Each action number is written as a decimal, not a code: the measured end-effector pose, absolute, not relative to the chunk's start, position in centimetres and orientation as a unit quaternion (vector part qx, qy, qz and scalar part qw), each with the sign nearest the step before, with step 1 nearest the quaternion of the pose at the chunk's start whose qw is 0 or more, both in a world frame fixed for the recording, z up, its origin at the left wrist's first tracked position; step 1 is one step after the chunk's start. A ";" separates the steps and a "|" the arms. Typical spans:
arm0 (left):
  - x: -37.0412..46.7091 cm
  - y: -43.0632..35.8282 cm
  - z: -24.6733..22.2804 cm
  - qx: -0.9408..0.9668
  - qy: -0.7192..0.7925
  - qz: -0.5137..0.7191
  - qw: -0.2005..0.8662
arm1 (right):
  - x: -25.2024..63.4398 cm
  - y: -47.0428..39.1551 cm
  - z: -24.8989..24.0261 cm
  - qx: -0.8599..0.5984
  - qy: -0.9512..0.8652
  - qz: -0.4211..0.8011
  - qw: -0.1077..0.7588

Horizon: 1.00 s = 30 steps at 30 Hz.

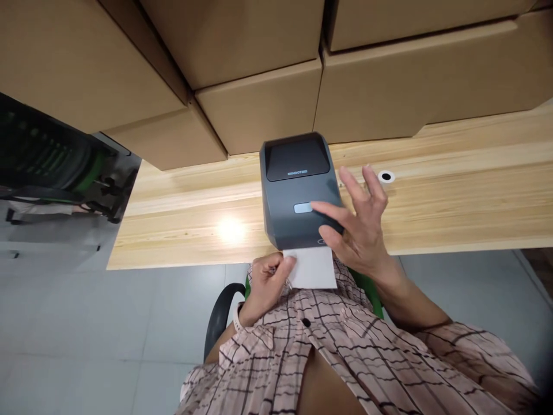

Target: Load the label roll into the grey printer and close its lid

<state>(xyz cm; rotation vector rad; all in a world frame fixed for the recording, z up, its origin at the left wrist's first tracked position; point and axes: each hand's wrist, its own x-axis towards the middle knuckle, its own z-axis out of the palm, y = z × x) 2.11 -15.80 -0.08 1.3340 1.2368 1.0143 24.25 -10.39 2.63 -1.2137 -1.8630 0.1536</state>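
Left hand (265, 282) pinches label (311, 268) below printer (298, 190).

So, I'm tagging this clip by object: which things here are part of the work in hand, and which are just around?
In hand:
label printer, under the right hand
white label at its slot, pinched by the left hand

Just around:
cardboard boxes
wooden table
chair
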 end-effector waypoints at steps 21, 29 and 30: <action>3.0 -14.2 -1.5 0.639 0.499 0.508 0.293 | 24.3 -9.4 4.4 -0.447 -0.814 0.014 0.371; 2.8 -14.0 -1.8 0.641 0.490 0.506 0.305 | 24.4 -8.2 5.1 -0.415 -0.841 0.030 0.345; 2.9 -14.0 -1.8 0.637 0.489 0.510 0.308 | 24.4 -8.2 4.9 -0.409 -0.842 0.034 0.351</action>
